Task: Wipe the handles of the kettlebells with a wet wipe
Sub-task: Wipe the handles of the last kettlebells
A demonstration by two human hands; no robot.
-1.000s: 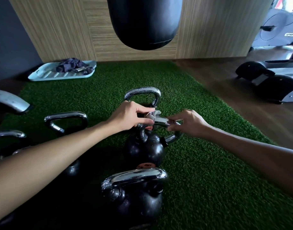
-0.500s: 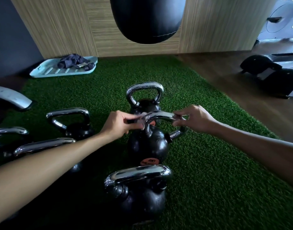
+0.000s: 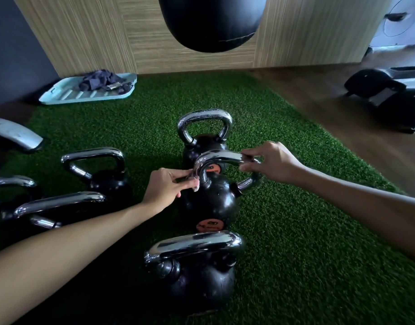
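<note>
Pinching a small crumpled white wet wipe (image 3: 195, 184) against the left curve of the polished chrome handle (image 3: 221, 158), the left hand (image 3: 166, 191) is clenched around the wipe, fingertips pressing it onto the metal. Right hand (image 3: 269, 164) grips the same handle at its right bend, fingers curled around the bar, steadying it.

Target is the middle black round cast-iron kettlebell with an orange label (image 3: 208, 205), sitting on the green artificial turf floor mat (image 3: 295, 231), between the far black kettlebell with a chrome loop handle (image 3: 205, 127) and the near black kettlebell with a wide chrome handle (image 3: 194, 266). More chrome-handled kettlebells (image 3: 96, 170) sit to the left, close together.

Handling, my read:
- Kettlebell: heavy, rigid, stays put under wiping force. No need to lift; bracing by the handle is enough. It looks tilted toward the right, so the right hand hold matters.
- Handle: smooth chrome, likely slippery once wet. Droplets show on the far handle. Grip at the bends near the body, not the slick top.
- Wipe: light, limp, bunches up easily. Best wrapped around the bar and slid along it; a fingertip pinch covers little area and may slip off.
- Neighbours stand near, so knuckle clearance is tight on the underside of the loop.

Can't tell how much of this handle is already covered.
</note>
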